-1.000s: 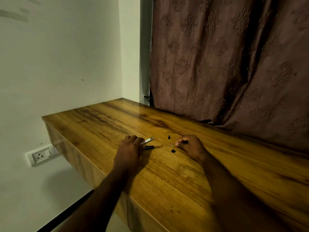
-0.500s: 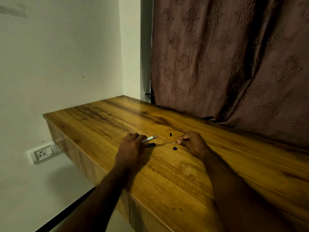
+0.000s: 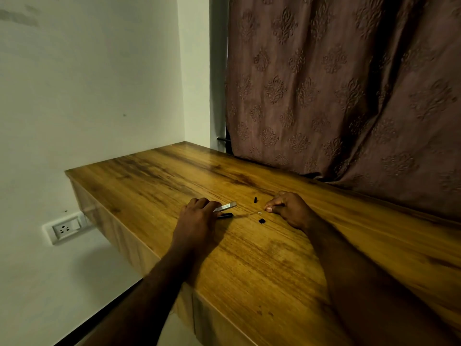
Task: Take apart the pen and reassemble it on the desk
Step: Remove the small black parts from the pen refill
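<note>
The pen lies in pieces on the wooden desk [image 3: 249, 265]. My left hand [image 3: 197, 218] rests on the desk, its fingers closed on a silvery pen barrel [image 3: 225, 207] that points right. A black pen piece [image 3: 225, 216] lies just below the barrel, touching the same hand. My right hand [image 3: 289, 208] pinches the end of a thin refill [image 3: 254, 213] that lies flat on the desk and points left. Two small black parts sit loose between the hands: one [image 3: 255, 200] farther back, one [image 3: 261, 221] nearer me.
A patterned brown curtain [image 3: 349, 96] hangs along the desk's far edge. A white wall [image 3: 87, 83] stands to the left, with a wall socket [image 3: 66, 228] below desk height. The desk's near edge runs diagonally under my forearms.
My right hand has shifted slightly and now pinches the thin refill against the desk. The left hand keeps hold of the barrel. The camera has tilted a little.
</note>
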Demonstrator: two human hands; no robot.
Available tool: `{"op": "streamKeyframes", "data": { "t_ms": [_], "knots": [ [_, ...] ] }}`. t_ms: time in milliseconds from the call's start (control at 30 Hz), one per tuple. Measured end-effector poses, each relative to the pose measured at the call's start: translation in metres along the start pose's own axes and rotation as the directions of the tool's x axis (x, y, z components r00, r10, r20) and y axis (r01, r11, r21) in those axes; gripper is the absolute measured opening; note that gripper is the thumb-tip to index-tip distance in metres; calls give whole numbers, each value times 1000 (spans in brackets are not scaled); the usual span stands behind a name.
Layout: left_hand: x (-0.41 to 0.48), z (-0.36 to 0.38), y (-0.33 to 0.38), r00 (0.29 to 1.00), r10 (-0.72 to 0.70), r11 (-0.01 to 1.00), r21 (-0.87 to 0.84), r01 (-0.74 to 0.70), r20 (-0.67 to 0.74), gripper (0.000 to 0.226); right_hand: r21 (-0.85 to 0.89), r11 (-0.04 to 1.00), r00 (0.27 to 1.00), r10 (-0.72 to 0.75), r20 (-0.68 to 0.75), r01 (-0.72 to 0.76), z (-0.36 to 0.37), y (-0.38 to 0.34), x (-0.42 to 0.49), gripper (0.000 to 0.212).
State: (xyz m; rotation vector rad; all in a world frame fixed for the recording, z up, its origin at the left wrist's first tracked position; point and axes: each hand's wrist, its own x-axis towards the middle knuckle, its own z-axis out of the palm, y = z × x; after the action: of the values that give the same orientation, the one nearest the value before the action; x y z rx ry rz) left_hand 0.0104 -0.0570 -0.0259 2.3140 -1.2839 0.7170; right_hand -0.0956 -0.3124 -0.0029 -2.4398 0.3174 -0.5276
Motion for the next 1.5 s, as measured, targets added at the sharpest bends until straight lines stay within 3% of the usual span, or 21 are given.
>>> {"op": "streamKeyframes", "data": {
  "t_ms": [233, 400, 633, 800, 933, 1033, 1500],
  "knots": [
    [0, 0, -1, 1000, 3, 1000, 0, -3, 18, 58, 20, 1000, 1000, -24, 6, 24, -1, 1, -1, 13],
    [0, -8, 5, 1000, -11, 997, -78, 10, -10, 78, -4, 999, 999, -50, 12, 50, -2, 0, -2, 13],
    [0, -13, 8, 1000, -24, 996, -87, 23, -2, 84, -46, 997, 998, -55, -3, 55, 0, -1, 0, 15],
    [-2, -20, 13, 998, -37, 989, -142, 30, -48, 66, -54, 998, 999, -46, -11, 45, 1, -1, 1, 18],
    [-1, -14, 9, 1000, -13, 997, -70, 14, 18, 74, -50, 997, 998, -57, -9, 57, 1, 0, 0, 17],
    [-1, -16, 10, 999, -30, 991, -132, 28, -15, 75, -55, 997, 998, -57, -10, 57, 1, 0, 0, 16],
    [-1, -15, 10, 1000, -8, 998, -60, 8, 6, 74, -76, 995, 998, -66, -19, 65, -1, -3, -4, 16]
  ]
}}
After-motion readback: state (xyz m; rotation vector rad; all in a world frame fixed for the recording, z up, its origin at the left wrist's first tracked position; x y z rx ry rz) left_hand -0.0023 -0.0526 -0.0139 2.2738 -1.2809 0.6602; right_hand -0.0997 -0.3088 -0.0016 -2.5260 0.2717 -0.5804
